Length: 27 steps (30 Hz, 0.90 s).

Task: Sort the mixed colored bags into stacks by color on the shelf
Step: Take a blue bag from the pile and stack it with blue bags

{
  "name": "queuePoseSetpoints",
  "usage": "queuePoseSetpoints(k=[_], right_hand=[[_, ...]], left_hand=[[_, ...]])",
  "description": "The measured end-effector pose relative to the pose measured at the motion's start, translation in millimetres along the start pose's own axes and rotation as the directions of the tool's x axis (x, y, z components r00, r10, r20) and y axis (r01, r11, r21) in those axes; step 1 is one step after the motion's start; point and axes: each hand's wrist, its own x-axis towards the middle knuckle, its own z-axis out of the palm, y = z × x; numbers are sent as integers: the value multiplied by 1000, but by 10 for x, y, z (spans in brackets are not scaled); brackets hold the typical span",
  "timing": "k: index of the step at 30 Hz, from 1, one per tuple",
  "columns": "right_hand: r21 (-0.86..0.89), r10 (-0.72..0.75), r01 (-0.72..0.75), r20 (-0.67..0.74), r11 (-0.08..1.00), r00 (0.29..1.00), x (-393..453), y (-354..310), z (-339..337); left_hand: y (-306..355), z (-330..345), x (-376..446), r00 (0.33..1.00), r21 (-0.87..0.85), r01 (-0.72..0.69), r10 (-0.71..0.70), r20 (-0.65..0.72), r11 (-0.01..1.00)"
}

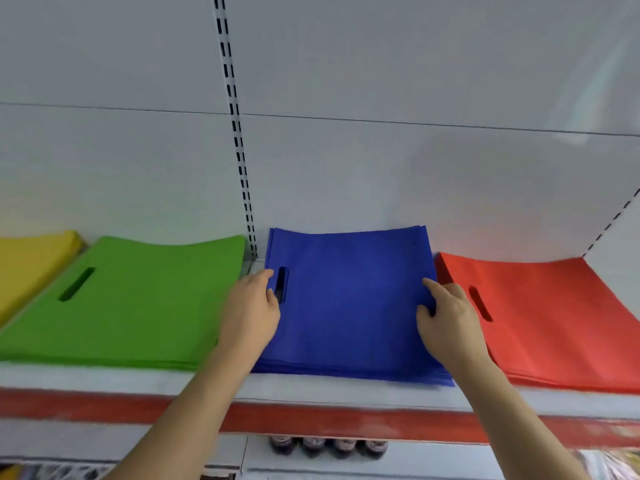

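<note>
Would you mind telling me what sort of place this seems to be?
Probably a shop aisle: a white display shelf with a red front strip, a slotted upright on the back panel, and stacked blue bags beside green bags.

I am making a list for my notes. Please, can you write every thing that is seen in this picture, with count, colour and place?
yellow bags: one stack, yellow, far left on the shelf, partly cut off by the picture edge
green bags: one stack, green, right of the yellow bags
blue bags: one stack, blue, middle of the shelf
red bags: one stack, red, right of the blue bags
shelf: one, white with a red front strip, under all the stacks
slotted rail: one, white with dark slots, on the back wall
bottle tops: about four, dark, blurred, below the shelf
left hand: on the blue bags' left edge, by the handle slot
right hand: on the blue bags' right edge
</note>
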Motion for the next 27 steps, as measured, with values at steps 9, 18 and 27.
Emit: queuePoseSetpoints(k=[9, 18, 27], right_hand=[[-222, -33, 57, 114, 973, 993, -70, 8, 99], [-302, -2, 66, 206, 951, 978, -155, -20, 169], [-404, -2, 91, 215, 910, 977, -235, -106, 139]], left_hand=[[-50, 89, -41, 999, 288, -36, 30, 26, 957], [-13, 103, -139, 990, 336, -57, 9, 142, 940], [81, 100, -175, 972, 407, -71, -29, 234, 911]])
